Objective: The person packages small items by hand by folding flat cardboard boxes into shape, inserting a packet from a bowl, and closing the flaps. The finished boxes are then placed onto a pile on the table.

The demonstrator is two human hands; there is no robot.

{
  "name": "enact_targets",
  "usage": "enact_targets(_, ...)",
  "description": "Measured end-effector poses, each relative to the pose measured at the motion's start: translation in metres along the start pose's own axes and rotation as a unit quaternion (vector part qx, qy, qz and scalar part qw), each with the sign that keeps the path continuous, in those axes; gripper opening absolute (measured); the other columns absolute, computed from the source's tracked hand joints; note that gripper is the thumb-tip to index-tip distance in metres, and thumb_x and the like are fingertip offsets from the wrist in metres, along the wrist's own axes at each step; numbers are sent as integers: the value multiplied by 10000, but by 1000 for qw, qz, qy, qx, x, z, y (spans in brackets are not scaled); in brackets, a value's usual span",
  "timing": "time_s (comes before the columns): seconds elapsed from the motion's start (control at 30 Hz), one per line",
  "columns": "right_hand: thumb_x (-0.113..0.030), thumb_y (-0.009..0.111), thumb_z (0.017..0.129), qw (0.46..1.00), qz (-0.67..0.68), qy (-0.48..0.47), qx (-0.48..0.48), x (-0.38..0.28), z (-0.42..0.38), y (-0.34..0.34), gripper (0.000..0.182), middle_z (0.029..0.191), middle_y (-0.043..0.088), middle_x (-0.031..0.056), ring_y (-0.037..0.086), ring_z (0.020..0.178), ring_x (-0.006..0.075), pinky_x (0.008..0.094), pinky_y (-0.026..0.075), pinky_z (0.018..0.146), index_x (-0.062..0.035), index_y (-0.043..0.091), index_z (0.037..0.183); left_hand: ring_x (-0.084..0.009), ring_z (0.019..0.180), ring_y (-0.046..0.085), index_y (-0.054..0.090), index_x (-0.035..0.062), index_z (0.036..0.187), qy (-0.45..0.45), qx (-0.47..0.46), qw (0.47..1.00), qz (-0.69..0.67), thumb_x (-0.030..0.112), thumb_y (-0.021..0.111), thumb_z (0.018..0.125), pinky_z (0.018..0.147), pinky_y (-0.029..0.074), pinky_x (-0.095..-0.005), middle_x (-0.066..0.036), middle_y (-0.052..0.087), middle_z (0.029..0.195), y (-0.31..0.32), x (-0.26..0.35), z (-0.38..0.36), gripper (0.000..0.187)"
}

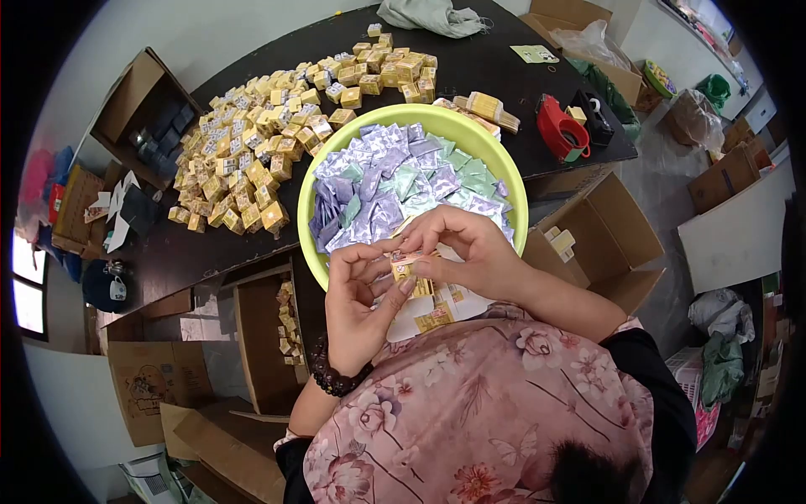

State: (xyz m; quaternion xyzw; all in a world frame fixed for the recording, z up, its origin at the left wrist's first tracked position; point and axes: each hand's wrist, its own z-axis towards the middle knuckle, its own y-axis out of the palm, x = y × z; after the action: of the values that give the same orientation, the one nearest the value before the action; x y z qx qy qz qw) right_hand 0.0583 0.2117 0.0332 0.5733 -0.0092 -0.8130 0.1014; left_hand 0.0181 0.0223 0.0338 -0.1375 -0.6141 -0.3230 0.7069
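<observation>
Between both hands is a small yellow printed box (403, 267), held over the near edge of a lime-green basin (518, 202). My left hand (357, 294), with a dark bead bracelet at the wrist, grips its left side with thumb and curled fingers. From the right, my right hand (466, 252) pinches the same box near its top. Whether anything is inside the box cannot be seen. Purple and green sachets (395, 172) fill the basin. Flat printed carton pieces (441, 315) lie on the lap just below the hands.
A large heap of small yellow boxes (243, 160) covers the black table (470, 71) behind and left. To the right are a bundle of flat cartons (491, 109) and a red tape dispenser (561, 130). Open cardboard boxes (617, 227) stand beside and below the table.
</observation>
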Motion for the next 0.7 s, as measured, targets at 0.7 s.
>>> enact_targets(0.7,21,700,818,972,-221,-77,4,-3,-9,4,213,1059,575,78,589,984,176,276,495,800,-28,680,1025,-216,1145,579,499,-26,1169,-41,-20,999,-8,-120,587,866,925,508,-296,-198,514,1318,-7,-2,-1,329)
